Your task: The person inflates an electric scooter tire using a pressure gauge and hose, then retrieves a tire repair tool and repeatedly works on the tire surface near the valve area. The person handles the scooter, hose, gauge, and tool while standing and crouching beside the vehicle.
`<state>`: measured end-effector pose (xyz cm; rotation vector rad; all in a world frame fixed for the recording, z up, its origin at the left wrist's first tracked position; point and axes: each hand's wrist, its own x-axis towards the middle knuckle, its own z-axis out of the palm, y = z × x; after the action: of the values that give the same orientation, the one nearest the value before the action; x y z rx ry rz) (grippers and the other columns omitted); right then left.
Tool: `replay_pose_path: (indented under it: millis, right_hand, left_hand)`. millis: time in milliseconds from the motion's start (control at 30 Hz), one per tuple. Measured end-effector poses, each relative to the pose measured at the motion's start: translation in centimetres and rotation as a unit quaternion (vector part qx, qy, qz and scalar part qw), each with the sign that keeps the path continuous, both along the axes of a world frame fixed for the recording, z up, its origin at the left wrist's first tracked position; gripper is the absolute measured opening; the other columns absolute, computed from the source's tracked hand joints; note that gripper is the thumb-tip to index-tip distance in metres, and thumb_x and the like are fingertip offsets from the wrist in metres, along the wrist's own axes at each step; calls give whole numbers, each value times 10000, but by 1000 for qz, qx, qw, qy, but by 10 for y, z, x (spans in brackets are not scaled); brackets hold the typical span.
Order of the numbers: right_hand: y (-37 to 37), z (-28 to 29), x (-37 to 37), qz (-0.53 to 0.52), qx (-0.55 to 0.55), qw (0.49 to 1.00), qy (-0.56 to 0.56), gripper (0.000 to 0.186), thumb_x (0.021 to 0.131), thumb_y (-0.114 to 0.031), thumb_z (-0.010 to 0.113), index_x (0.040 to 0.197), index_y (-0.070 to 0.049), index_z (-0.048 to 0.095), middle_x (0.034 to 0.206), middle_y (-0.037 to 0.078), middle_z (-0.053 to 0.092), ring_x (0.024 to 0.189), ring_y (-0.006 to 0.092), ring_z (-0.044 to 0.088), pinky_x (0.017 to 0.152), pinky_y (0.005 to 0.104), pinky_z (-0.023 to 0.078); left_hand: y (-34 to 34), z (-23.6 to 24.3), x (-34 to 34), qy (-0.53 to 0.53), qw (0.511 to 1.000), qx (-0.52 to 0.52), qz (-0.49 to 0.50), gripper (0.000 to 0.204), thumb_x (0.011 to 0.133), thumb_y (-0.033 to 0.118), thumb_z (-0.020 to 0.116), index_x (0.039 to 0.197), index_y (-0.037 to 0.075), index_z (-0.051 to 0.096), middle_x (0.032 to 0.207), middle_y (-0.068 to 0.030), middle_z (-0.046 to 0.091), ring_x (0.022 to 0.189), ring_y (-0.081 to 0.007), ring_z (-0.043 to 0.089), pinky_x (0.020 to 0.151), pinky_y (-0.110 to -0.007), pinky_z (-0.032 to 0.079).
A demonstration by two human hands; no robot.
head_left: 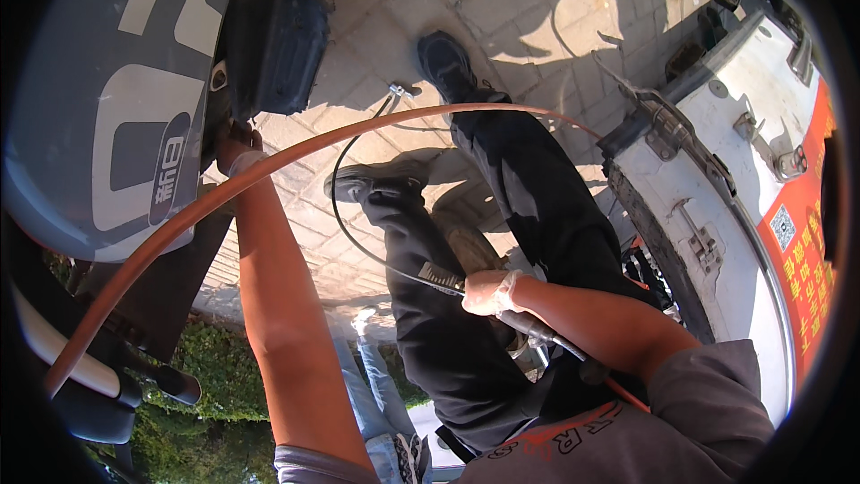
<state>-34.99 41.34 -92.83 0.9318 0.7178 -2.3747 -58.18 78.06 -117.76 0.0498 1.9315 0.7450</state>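
My right hand (491,292), in a thin clear glove, is closed around a thin black cable (337,206) where it enters a metal fitting (541,332). The cable loops out over the paving to a metal end piece (399,90). My left arm stretches up to my left hand (236,147), which reaches under the edge of a blue-grey scooter body (98,108) beside a black part (273,36); its fingers are hidden. An orange hose (161,246) arcs across my left wrist and over my legs.
My legs in black trousers end in black shoes (445,63) on grey brick paving (502,0). A white vehicle panel (717,179) with hinges and a red sticker stands at the right. Another person's jeans and sneaker (405,453) show at the bottom, next to a green hedge (206,376).
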Motion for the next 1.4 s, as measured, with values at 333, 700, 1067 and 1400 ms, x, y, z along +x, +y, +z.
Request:
replay_pose_path:
  millis: [333,700,1067,1400]
  right_hand:
    - [-29,-9,-12,-33,-97,993,-51,265,810,-147,476,731,58,623,710,220,624,638,306,633,608,406,474]
    - [35,8,2,33,-25,998,-57,237,810,-120,506,785,27,691,773,184,686,709,284,687,673,398,521]
    - [64,24,20,-70,-61,995,25,249,822,-167,562,797,70,635,701,156,647,699,293,675,653,392,523]
    - [72,42,5,-28,-96,994,44,256,841,-146,439,759,46,586,647,159,628,578,246,671,548,377,539]
  left_hand:
    - [2,25,19,22,999,-10,23,282,902,371,572,929,104,656,885,11,653,728,-127,577,673,-280,444]
    - [-47,166,144,122,887,257,-364,247,872,150,687,1041,-30,688,910,-67,677,817,-142,588,754,-255,475]
    - [-138,150,51,216,848,-102,-473,616,752,369,791,1167,-47,604,1062,-141,650,915,-236,609,849,-308,475]
    - [-141,45,145,230,385,-66,-891,767,739,477,725,1309,28,480,1239,-139,578,1169,-304,527,978,-442,392]
